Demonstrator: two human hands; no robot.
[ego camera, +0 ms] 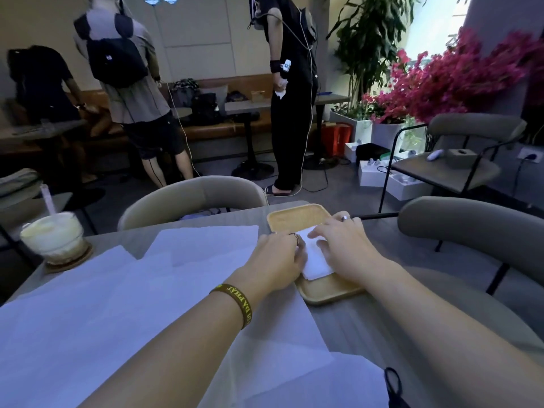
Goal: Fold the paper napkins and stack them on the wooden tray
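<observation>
Both hands, the left hand (279, 254) and right hand (343, 245), press flat with fingers spread, gripping nothing, on a folded napkin (316, 260) lying in the wooden tray (297, 216) on the bench (368, 325), beside unfolded napkins (117, 290).

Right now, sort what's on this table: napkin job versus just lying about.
Job: wooden tray; folded napkin on it under left hand and right hand; unfolded napkins.
Lying about: iced drink on its coaster; black mask.

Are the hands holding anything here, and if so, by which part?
Both hands are on the folded napkin lying in the wooden tray: the left hand at its left edge, the right hand on its right side and top.
</observation>
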